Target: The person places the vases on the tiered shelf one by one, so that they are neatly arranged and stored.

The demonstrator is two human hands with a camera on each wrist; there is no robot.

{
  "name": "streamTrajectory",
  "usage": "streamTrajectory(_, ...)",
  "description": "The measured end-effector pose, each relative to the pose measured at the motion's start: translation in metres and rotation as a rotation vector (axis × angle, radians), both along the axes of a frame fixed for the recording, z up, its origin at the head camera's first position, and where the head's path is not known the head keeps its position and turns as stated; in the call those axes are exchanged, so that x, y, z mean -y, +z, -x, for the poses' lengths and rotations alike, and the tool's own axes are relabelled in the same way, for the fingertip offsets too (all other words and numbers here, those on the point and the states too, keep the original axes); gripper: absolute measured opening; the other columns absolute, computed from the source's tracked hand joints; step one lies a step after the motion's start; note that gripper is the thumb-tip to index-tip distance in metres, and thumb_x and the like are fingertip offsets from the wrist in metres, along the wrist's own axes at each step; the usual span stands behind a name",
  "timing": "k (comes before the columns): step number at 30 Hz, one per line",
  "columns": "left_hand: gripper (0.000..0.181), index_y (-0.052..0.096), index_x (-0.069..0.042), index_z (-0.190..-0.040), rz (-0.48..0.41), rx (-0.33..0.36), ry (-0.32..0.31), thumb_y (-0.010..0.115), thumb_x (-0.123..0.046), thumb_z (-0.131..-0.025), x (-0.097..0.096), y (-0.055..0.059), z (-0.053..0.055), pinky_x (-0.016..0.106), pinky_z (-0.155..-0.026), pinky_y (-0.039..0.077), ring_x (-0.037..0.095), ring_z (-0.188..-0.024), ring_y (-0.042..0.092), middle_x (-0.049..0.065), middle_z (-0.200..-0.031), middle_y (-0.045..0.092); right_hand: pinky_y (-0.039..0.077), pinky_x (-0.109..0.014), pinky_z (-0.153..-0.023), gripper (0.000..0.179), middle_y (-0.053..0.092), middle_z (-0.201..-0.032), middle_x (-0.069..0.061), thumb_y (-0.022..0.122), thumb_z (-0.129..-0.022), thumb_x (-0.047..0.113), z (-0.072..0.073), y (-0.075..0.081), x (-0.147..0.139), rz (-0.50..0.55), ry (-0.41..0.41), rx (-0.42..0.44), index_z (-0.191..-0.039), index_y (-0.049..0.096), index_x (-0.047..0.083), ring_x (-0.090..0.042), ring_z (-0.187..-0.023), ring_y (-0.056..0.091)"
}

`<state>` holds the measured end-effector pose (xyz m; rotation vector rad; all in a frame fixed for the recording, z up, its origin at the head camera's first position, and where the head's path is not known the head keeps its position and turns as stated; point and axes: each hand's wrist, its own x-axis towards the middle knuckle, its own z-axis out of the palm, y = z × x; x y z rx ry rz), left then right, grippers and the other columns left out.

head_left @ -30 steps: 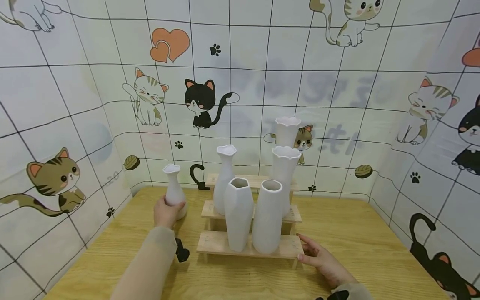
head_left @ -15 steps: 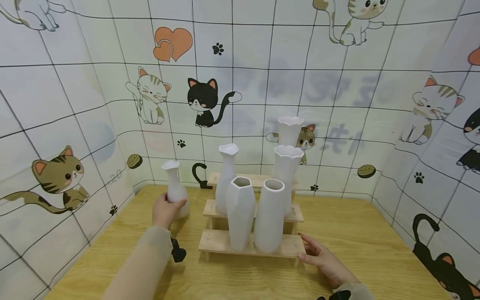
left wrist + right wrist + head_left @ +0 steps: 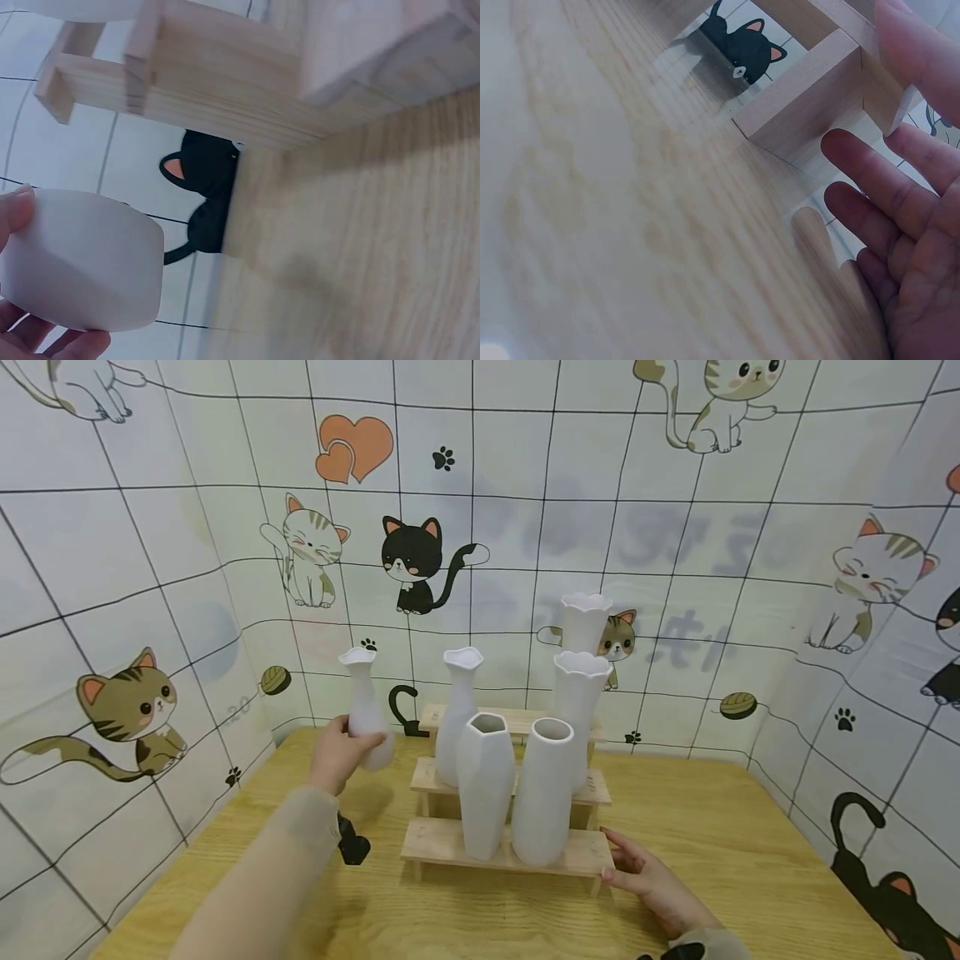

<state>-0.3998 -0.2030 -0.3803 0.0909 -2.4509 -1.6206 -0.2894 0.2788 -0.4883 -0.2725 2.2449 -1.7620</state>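
My left hand (image 3: 337,756) grips a small white vase (image 3: 366,710) with a flared, wavy rim, left of the wooden tiered stand (image 3: 431,842). In the left wrist view the vase's rounded base (image 3: 90,259) hangs above the table, thumb on one side and fingers on the other. My right hand (image 3: 652,885) pinches the right end of the stand's lowest step between thumb and index finger. The right wrist view shows the other fingers (image 3: 862,217) loosely extended beside the stand.
On the lowest step stand a faceted white vase (image 3: 483,793) and a smooth round one (image 3: 542,793). Behind them are a narrow-necked vase (image 3: 456,727) and a scalloped-rim vase (image 3: 579,693); another scalloped vase (image 3: 585,618) rises at the back. Cat-patterned walls (image 3: 510,460) enclose the wooden table (image 3: 675,810).
My left hand has raised the small vase off the table and moved it slightly right. The right hand keeps its place at the stand's end. The head view has shifted slightly.
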Motion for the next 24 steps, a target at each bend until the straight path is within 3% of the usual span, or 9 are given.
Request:
streamTrajectory(12,0.083,0.032,-0.001,-0.145,-0.013,-0.003,-0.050,0.076,-0.033,-0.083,-0.006,0.056,-0.004,0.053,-0.100,0.040,0.038,-0.124,0.046,0.020,-0.140,0.044,0.036,-0.048,-0.099,0.079,0.049,-0.134,-0.022,0.061,-0.096,0.022,0.000,0.001,0.001,0.019,-0.010,0.001,-0.152,0.012,-0.002,-0.021,-0.115,0.050)
streamTrajectory(24,0.080,0.036,-0.003,-0.143,-0.007,-0.008,-0.095,0.078,-0.031,-0.081,-0.027,0.095,-0.006,0.050,-0.100,0.041,0.035,-0.122,0.048,0.017,-0.138,0.047,0.036,-0.048,-0.099,0.079,0.050,-0.132,-0.022,0.062,-0.095,0.022,0.000,0.000,0.001,0.006,-0.008,-0.014,-0.152,0.013,-0.004,-0.023,-0.115,0.050)
